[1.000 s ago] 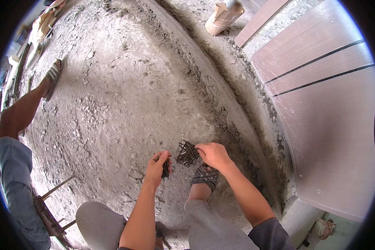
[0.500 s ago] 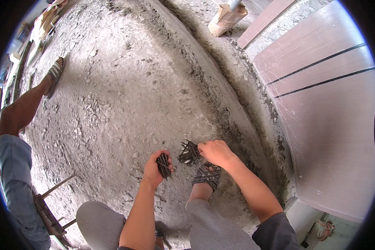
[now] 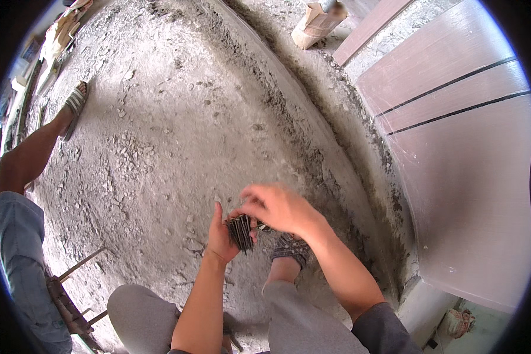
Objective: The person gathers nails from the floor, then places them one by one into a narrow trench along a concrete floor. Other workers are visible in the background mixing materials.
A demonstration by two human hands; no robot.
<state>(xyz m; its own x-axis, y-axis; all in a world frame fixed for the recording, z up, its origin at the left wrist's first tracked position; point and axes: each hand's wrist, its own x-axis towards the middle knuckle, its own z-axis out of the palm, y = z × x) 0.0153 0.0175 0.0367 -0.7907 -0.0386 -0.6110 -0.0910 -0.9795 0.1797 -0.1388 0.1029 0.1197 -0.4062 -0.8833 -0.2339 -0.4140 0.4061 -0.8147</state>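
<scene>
A bundle of dark nails [image 3: 241, 232] lies side by side in my left hand [image 3: 220, 241], held on the palm and fingers with the thumb raised away from it. My right hand [image 3: 280, 206] hovers just above and to the right of the bundle, its fingers bent and smeared by motion, so whether they pinch anything does not show. Under it, a small part of a loose pile of nails [image 3: 263, 226] on the ground peeks out; the rest is hidden by the hand. My foot in a dark patterned shoe [image 3: 289, 248] is beside the pile.
Rough ground [image 3: 159, 153] with stone chips spreads ahead. A raised ridge and trench run along the right, beside large pinkish-brown panels [image 3: 460, 177]. An open paper bag [image 3: 316, 26] stands far right. Another person's sandalled foot [image 3: 75, 106] is at left, near a metal frame [image 3: 68, 307].
My right hand has come off the pile and moved left over the nails in my left hand. The left thumb has lifted and the bundle has shifted slightly right.
</scene>
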